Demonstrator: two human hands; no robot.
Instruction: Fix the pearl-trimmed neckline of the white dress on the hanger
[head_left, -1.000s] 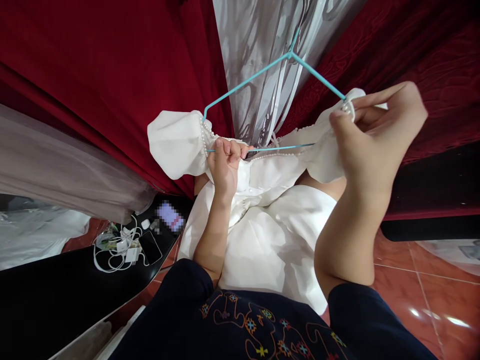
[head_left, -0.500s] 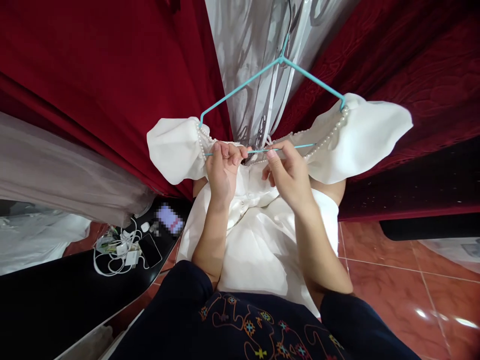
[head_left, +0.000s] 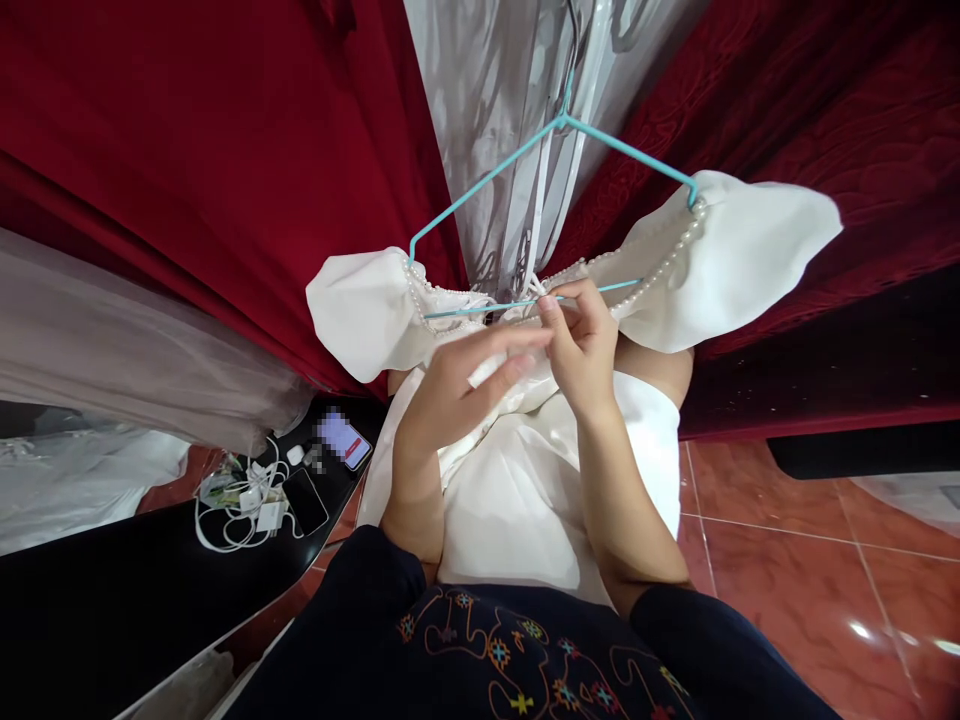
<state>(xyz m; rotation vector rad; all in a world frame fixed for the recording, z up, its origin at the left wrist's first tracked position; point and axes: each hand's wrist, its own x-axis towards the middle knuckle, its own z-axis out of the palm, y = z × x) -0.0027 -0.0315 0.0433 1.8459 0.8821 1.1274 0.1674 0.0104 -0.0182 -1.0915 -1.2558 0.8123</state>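
Note:
A white dress point(head_left: 517, 500) with puffed sleeves and pearl-beaded edges hangs from a turquoise clothes hanger point(head_left: 630, 152); its skirt spreads over my lap. My right hand point(head_left: 581, 345) pinches at the hanger's lower bar, thumb against forefinger, close to the middle of the neckline. Whether a fold or string is also in that pinch, I cannot tell. My left hand point(head_left: 469, 385) is just left of it, below the bar, fingers stretched toward the right hand and slightly blurred. Nothing shows in the left hand.
Red curtains point(head_left: 225, 150) and sheer white fabric point(head_left: 487, 130) hang in front. At left, a black bench point(head_left: 150, 570) bears tangled white cables point(head_left: 240, 510), a dark phone point(head_left: 306, 502) and a lit phone point(head_left: 346, 442). Red floor tiles point(head_left: 780, 560) lie at right.
My left hand has let go of the hanger's lower bar and dropped lower, its fingers opening out to the right. My right hand stays at the bar. The dress and hanger have shifted slightly right.

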